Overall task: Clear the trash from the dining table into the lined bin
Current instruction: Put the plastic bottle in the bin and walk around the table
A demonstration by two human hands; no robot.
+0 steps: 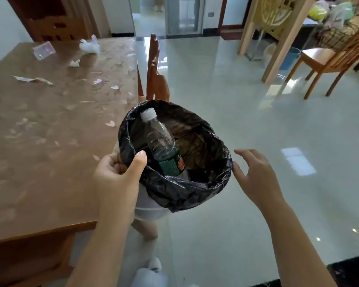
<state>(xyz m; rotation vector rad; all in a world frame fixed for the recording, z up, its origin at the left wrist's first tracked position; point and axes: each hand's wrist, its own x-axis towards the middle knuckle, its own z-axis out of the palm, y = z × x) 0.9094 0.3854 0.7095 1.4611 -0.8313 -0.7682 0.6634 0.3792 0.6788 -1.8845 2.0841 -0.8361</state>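
Ahead and left of the fingers (114, 162), on the table (39, 172), the uncleared trash lies well apart from both hands: a crumpled tissue (90, 46), a clear plastic wrapper (43, 50), a small tissue wad (74, 63) and a torn paper strip (32, 79) whose long axis runs roughly left to right. The left hand (116, 175) pinches the near-left rim of the lined bin (148, 204), its thumb inside the black liner (184, 193). The right hand (255, 175) hovers released just beside the right rim, holding nothing. A plastic water bottle (160, 141) leans inside, cap pointing away. The left hand is nearer the table but occupied; I judge the free right hand must reach across.
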